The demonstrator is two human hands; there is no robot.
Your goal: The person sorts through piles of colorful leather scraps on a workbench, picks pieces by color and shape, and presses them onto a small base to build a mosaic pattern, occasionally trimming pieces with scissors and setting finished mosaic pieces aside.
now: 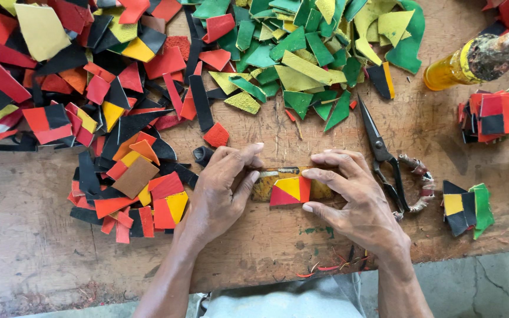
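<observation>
a small patchwork piece (pixel 290 189) of red and yellow leather triangles lies flat on a stained strip near the front edge of the worn wooden table (pixel 30 235). the left hand (pixel 219 194) and right hand (pixel 354 200) flank it, fingers (pixel 325 176) spread and pressing its ends down, not curled round it. dark scissors (pixel 384 156) rest just right of the right hand; heaps of flat, angular leather scraps (pixel 119 88) fill the far side.
</observation>
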